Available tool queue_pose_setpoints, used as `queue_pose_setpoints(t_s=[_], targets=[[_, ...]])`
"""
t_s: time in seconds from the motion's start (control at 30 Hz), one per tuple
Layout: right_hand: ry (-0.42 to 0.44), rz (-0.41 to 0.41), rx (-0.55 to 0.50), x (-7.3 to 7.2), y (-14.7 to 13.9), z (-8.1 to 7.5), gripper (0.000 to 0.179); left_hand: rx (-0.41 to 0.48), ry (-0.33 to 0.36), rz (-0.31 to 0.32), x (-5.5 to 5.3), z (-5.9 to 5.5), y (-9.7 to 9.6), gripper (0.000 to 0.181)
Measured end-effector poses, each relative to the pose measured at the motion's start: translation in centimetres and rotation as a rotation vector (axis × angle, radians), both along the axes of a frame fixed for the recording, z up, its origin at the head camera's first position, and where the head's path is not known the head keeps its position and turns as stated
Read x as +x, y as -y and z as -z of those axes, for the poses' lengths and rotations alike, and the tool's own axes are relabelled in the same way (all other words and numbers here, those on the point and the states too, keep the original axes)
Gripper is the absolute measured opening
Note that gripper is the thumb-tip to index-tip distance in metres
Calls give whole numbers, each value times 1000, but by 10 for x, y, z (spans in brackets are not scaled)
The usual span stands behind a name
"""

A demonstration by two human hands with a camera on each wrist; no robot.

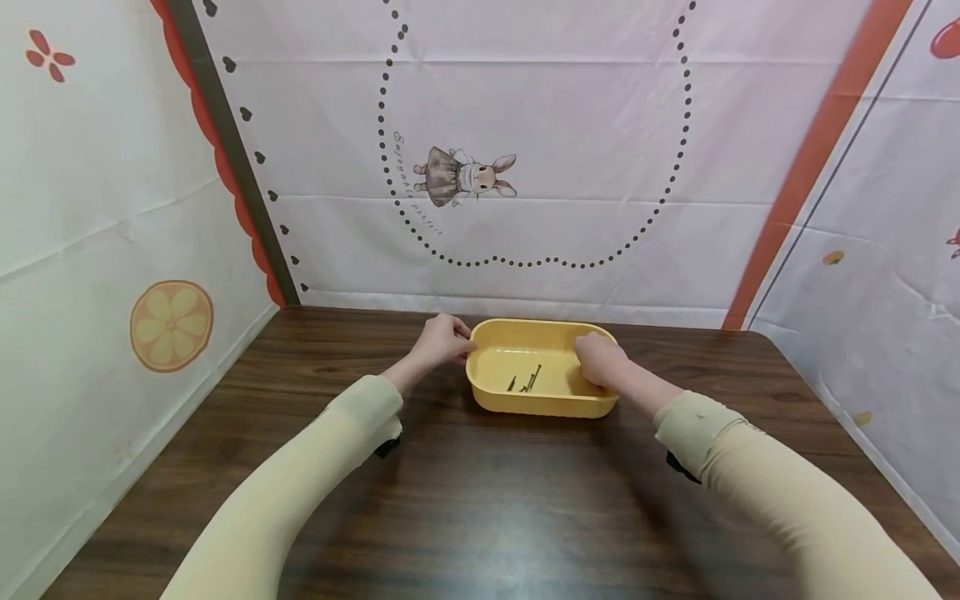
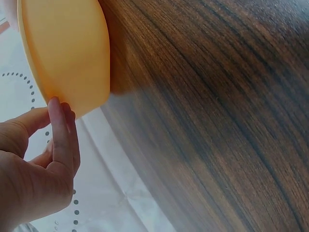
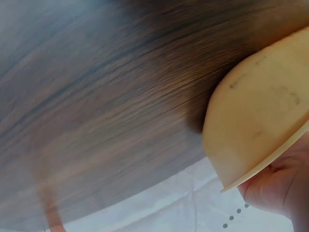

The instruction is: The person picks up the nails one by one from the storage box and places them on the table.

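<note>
A yellow oblong plastic basin (image 1: 555, 406) with rounded ends stands near the far edge of the table. Thumb and fingers of my left hand (image 1: 444, 340) pinch its left rim; the left wrist view shows this hand (image 2: 46, 154) at the basin's end wall (image 2: 72, 58). My right hand (image 1: 600, 360) is lowered inside the right end, its fingertips hidden. In the right wrist view the basin wall (image 3: 256, 111) covers most of that hand (image 3: 277, 186), so whatever it may hold cannot be seen. Thin dark marks or slender pieces (image 1: 531, 379) show on the basin floor, too small to identify.
The dark wood-grain table (image 1: 480, 500) reaches back to a hanging white cloth (image 1: 570, 158) printed with a rabbit and dotted lines. Similar printed cloths, one with an orange slice (image 1: 172, 326), stand along the left and right sides.
</note>
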State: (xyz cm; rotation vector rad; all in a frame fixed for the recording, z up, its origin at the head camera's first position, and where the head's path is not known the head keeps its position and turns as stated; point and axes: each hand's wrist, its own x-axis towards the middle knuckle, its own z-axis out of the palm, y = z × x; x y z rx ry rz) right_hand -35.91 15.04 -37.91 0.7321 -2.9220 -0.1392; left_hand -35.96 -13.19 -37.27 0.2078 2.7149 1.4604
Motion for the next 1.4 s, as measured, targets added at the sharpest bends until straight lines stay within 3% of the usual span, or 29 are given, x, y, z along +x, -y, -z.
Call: queue_pose_setpoints(t_s=[0.23,0.4,0.53,0.87,1.4], targets=[[-67,-40,-3,0,0,2,18,-5,0,-4,-4,2,1,18],[-85,-86,-61,-4,2,9,23,-15,-11,3,-3,2,1,19],[-68,-95,-92,-5,3,11,25,-24,-14,1,-2,2,1,19],[78,-79,-136,-5,-1,9,42,-48,-27,18,0,-2,-1,18],[109,-98,-139,-5,3,6,30,-59,-37,9,-1,0,-2,17]])
